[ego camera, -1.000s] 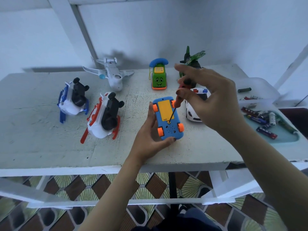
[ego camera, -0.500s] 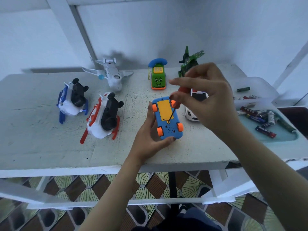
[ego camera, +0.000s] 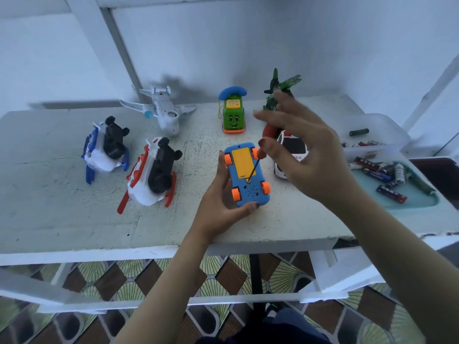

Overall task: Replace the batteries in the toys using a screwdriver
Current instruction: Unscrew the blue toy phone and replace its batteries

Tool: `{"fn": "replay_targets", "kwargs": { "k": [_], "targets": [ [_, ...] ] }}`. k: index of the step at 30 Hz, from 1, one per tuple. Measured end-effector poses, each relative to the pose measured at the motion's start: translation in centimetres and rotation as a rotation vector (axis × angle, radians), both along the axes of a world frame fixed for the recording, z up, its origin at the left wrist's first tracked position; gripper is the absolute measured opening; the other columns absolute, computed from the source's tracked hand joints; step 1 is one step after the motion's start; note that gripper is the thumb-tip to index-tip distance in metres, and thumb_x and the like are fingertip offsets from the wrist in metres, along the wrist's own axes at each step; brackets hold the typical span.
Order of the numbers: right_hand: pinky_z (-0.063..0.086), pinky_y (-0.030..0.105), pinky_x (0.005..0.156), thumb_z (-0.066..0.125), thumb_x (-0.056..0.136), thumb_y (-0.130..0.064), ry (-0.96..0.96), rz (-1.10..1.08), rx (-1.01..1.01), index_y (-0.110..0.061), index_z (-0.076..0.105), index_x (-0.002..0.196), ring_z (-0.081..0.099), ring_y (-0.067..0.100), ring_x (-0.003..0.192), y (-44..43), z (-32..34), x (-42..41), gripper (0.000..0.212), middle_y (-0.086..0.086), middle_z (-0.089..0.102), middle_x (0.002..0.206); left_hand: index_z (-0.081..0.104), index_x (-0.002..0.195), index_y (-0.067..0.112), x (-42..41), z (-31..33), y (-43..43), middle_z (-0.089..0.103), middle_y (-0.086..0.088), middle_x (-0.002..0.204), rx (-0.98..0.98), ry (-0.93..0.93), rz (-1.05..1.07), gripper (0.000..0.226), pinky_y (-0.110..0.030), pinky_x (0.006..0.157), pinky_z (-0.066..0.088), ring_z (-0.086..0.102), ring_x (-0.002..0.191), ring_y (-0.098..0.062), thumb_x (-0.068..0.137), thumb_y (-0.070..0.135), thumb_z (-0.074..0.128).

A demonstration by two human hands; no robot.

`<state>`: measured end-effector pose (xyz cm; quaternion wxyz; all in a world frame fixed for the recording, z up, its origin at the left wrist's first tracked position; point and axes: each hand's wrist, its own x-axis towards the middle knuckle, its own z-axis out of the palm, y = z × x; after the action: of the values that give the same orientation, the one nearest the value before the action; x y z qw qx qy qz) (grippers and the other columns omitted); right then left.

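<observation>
Batteries (ego camera: pixel 387 170) lie in teal tray (ego camera: pixel 419 200); left fingers (ego camera: pixel 221 167) grip blue toy (ego camera: pixel 250 192), right fingers (ego camera: pixel 269 146) pinch screwdriver (ego camera: pixel 270 131).

White table (ego camera: pixel 49 194): blue-trimmed toy (ego camera: pixel 106 150), red-trimmed toy (ego camera: pixel 151 175), airplane (ego camera: pixel 165 112), green phone car (ego camera: pixel 233 115), police car (ego camera: pixel 293 150), battery tray (ego camera: pixel 419 201).

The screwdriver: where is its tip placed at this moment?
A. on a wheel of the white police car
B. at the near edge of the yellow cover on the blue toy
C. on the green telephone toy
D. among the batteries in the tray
B: the screwdriver slants down from the right hand to the near edge of the yellow cover on the blue toy, which the left hand holds.
</observation>
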<state>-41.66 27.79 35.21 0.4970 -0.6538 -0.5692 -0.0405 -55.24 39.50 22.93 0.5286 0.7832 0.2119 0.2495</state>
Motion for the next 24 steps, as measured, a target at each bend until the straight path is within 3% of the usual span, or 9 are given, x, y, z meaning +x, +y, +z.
{"fn": "replay_targets", "kwargs": {
  "k": [2, 5, 8, 12, 14, 16, 20, 24],
  "targets": [
    [0.046, 0.015, 0.09, 0.066, 0.084, -0.034, 0.008, -0.03, 0.065, -0.029, 0.064, 0.114, 0.049, -0.004, 0.108, 0.17, -0.04, -0.04, 0.03, 0.0, 0.053, 0.118, -0.006, 0.154, 0.033, 0.0, 0.08, -0.03, 0.049, 0.036, 0.131, -0.009, -0.003, 0.0, 0.113, -0.005, 0.089, 0.041, 0.053, 0.12, 0.008, 0.081, 0.011, 0.077],
    [0.043, 0.01, 0.077, 0.066, 0.084, -0.027, -0.044, -0.082, 0.126, -0.018, 0.07, 0.11, 0.054, -0.003, 0.086, 0.38, 0.01, 0.07, 0.027, 0.001, 0.061, 0.093, -0.007, 0.154, 0.033, 0.06, 0.1, 0.03, 0.047, 0.034, 0.133, -0.005, -0.001, -0.007, 0.113, -0.005, 0.09, 0.041, 0.052, 0.12, 0.009, 0.081, 0.012, 0.078],
    [0.045, 0.01, 0.083, 0.067, 0.085, -0.014, -0.051, -0.103, 0.11, -0.01, 0.063, 0.12, 0.061, 0.002, 0.09, 0.28, 0.35, 0.17, 0.035, -0.001, 0.068, 0.096, -0.007, 0.149, 0.046, 0.06, 0.31, 0.1, 0.049, 0.04, 0.13, 0.004, 0.011, -0.026, 0.112, -0.011, 0.095, 0.044, 0.052, 0.123, 0.005, 0.079, 0.022, 0.077],
    [0.043, 0.005, 0.081, 0.054, 0.09, -0.002, -0.066, 0.011, 0.034, -0.006, 0.06, 0.121, 0.058, -0.008, 0.087, 0.07, 0.39, 0.02, 0.033, -0.009, 0.063, 0.092, -0.008, 0.149, 0.044, 0.04, 0.29, 0.14, 0.048, 0.043, 0.129, -0.002, 0.006, -0.034, 0.113, -0.013, 0.095, 0.044, 0.053, 0.122, 0.004, 0.082, 0.012, 0.077],
    [0.043, 0.006, 0.086, 0.056, 0.091, -0.01, -0.076, 0.028, 0.027, -0.014, 0.062, 0.122, 0.054, -0.01, 0.096, 0.08, 0.34, -0.17, 0.032, -0.016, 0.059, 0.103, -0.008, 0.151, 0.043, 0.01, 0.24, 0.21, 0.046, 0.043, 0.131, -0.005, 0.008, -0.035, 0.113, -0.016, 0.099, 0.044, 0.052, 0.124, 0.004, 0.082, 0.015, 0.077],
    [0.041, 0.007, 0.09, 0.064, 0.087, -0.026, -0.07, -0.009, 0.064, -0.019, 0.067, 0.116, 0.052, -0.003, 0.107, 0.18, 0.35, -0.37, 0.03, -0.011, 0.054, 0.113, -0.008, 0.152, 0.042, 0.0, 0.27, 0.26, 0.046, 0.044, 0.13, -0.001, 0.013, -0.033, 0.113, -0.016, 0.099, 0.044, 0.053, 0.123, 0.004, 0.082, 0.017, 0.077],
    [0.041, 0.008, 0.075, 0.067, 0.082, -0.033, -0.086, -0.087, 0.122, -0.016, 0.073, 0.103, 0.055, 0.002, 0.085, 0.7, 0.64, -0.23, 0.027, 0.001, 0.064, 0.091, -0.007, 0.151, 0.044, 0.0, 0.32, 0.14, 0.046, 0.043, 0.132, 0.007, 0.015, -0.031, 0.113, -0.015, 0.099, 0.043, 0.053, 0.123, 0.003, 0.08, 0.02, 0.078],
    [0.049, 0.015, 0.08, 0.065, 0.087, -0.017, -0.103, -0.095, 0.107, -0.009, 0.067, 0.111, 0.062, 0.007, 0.084, 0.62, 0.82, 0.04, 0.026, -0.003, 0.069, 0.09, -0.008, 0.15, 0.048, -0.04, 0.58, 0.06, 0.047, 0.04, 0.134, -0.003, 0.013, -0.041, 0.114, -0.024, 0.102, 0.044, 0.053, 0.124, 0.002, 0.076, 0.033, 0.077]
  ]
}}
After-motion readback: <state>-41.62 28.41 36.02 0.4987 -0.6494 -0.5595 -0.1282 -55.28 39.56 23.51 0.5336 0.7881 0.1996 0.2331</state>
